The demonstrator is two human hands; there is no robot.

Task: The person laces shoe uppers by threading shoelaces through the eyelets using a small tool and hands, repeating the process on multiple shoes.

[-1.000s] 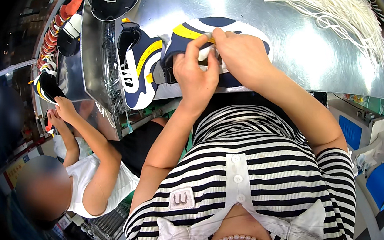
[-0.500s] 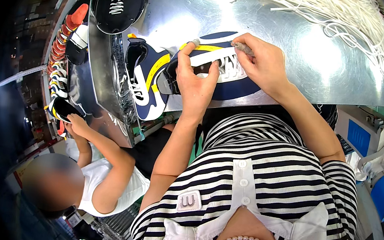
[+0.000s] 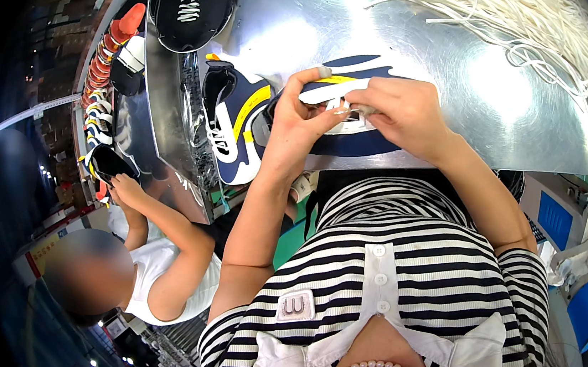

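Note:
A navy shoe with white and yellow bands lies on its side on the metal table, its laced opening toward me. My left hand grips its upper, fingers curled over the far edge and thumb at the lacing. Over the lace rows my right hand is closed in a pinch, its fingertips meeting the left thumb. A white shoelace shows at the pinch, though the fingers partly cover it. Just left of my left hand stands a matching shoe, touching or nearly touching the first.
Loose white laces are heaped at the table's far right. At the far left sits a black oval container with white bits inside. Beyond the left edge, a co-worker's hands hold a shoe beside a row of shoes.
My right hand has come down and closer to my left thumb, from the shoe's far edge to the lace rows. Both hands now meet there. The view has shifted slightly.

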